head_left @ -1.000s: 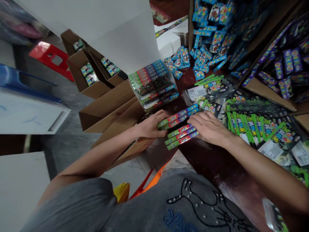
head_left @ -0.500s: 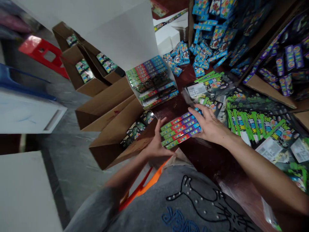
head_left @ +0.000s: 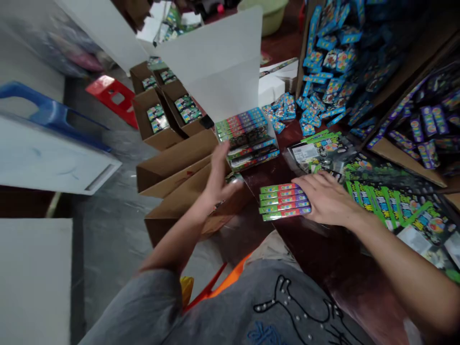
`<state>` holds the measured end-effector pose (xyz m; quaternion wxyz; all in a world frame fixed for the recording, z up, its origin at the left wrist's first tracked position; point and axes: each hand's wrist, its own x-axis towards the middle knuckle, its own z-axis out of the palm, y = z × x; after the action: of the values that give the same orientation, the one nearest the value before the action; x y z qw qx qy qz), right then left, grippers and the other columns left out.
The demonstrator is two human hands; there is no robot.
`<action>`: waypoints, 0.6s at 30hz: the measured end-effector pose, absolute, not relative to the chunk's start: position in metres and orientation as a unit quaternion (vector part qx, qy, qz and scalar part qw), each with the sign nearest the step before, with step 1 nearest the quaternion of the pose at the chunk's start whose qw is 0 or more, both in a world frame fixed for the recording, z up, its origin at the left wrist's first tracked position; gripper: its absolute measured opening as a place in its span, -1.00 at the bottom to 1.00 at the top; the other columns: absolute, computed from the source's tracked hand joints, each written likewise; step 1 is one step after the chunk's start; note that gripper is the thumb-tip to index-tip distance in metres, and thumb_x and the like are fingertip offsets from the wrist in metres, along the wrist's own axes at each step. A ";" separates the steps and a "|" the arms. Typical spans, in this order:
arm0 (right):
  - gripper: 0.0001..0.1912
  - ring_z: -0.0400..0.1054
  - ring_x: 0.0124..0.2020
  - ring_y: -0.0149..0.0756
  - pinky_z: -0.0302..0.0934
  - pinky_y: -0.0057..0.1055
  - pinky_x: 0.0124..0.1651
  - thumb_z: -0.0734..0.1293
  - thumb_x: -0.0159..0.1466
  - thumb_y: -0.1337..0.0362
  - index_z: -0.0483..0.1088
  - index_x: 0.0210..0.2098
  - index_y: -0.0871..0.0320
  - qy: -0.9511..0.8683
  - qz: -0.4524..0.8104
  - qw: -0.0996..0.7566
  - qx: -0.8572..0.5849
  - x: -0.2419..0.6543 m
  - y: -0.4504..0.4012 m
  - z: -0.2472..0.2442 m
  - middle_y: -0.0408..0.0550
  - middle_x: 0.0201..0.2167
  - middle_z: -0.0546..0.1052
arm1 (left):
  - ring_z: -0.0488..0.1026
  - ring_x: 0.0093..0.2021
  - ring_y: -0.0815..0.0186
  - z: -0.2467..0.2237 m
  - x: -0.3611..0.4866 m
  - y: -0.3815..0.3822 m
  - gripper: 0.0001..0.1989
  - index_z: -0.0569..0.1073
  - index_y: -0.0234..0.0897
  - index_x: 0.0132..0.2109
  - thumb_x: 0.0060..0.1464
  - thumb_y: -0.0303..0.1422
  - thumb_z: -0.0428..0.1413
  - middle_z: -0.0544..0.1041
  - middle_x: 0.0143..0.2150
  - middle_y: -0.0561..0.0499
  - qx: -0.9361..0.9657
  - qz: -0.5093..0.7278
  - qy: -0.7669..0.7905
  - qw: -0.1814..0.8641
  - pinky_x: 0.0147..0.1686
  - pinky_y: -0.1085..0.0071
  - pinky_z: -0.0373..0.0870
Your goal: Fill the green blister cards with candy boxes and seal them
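Observation:
My right hand (head_left: 323,199) is wrapped round the right end of a stack of thin candy boxes (head_left: 280,202). Their edges show green, red and purple, and they sit by the edge of the dark red table. My left hand (head_left: 218,175) is off the stack, its fingers stretched out toward the near left corner of a white display box (head_left: 230,79). That box has its lid up and holds rows of similar colourful packs (head_left: 244,125); whether my fingertips touch it, I cannot tell.
Brown cartons (head_left: 168,163) stand on the floor at left, some with dark green packs. Black-and-green pouches (head_left: 388,196) lie at right. Behind them are loose blue packs (head_left: 319,105) and a carton of purple packs (head_left: 427,124). A red stool (head_left: 113,98) is beyond the cartons.
My left hand has let go of the stack's left end and moved up and left toward the display box. My right hand still holds the stack. The view has shifted.

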<state>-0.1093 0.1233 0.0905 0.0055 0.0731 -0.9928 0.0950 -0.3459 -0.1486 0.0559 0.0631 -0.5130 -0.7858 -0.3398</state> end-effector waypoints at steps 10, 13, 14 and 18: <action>-0.31 0.45 0.19 0.10 0.26 0.08 0.29 0.38 0.28 0.16 0.26 0.36 0.15 -0.988 0.132 0.074 0.034 -0.048 0.097 0.106 0.20 0.21 0.56 | 0.42 0.29 0.10 0.074 -0.412 -0.069 -0.31 0.53 -0.24 0.16 0.22 0.26 0.20 0.58 0.22 -0.18 -0.526 -0.149 -0.830 0.108 0.37 0.07 0.29; -0.27 0.44 0.19 0.12 0.28 0.09 0.28 0.41 0.28 0.10 0.22 0.38 0.15 -0.989 0.127 0.077 0.008 -0.024 0.095 0.109 0.20 0.22 0.55 | 0.19 0.55 -0.13 0.044 -0.385 -0.064 -0.19 0.41 -0.18 0.43 0.16 0.09 0.34 0.31 0.54 -0.25 -0.663 -0.092 -0.742 0.037 0.54 -0.12 0.01; -0.26 0.44 0.19 0.12 0.30 0.07 0.27 0.42 0.29 0.08 0.22 0.38 0.15 -0.989 0.124 0.075 0.003 -0.017 0.095 0.110 0.19 0.21 0.55 | 0.12 0.59 -0.18 0.040 -0.384 -0.064 -0.19 0.36 -0.18 0.48 0.21 0.05 0.30 0.22 0.59 -0.27 -0.662 -0.089 -0.744 0.037 0.56 -0.18 -0.09; -0.29 0.46 0.15 0.11 0.30 0.03 0.24 0.40 0.28 0.10 0.24 0.36 0.15 -0.990 0.114 0.080 0.001 -0.008 0.097 0.116 0.18 0.16 0.57 | -0.04 0.62 -0.16 0.050 -0.418 -0.065 -0.03 0.19 -0.38 0.55 0.26 0.16 0.19 0.08 0.63 -0.31 -0.529 -0.116 -0.836 0.087 0.56 -0.20 -0.24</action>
<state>-0.0077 0.0975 0.1159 0.0803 0.0013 -0.9902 0.1139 -0.4181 -0.0652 0.0495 0.0870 -0.5286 -0.8364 -0.1158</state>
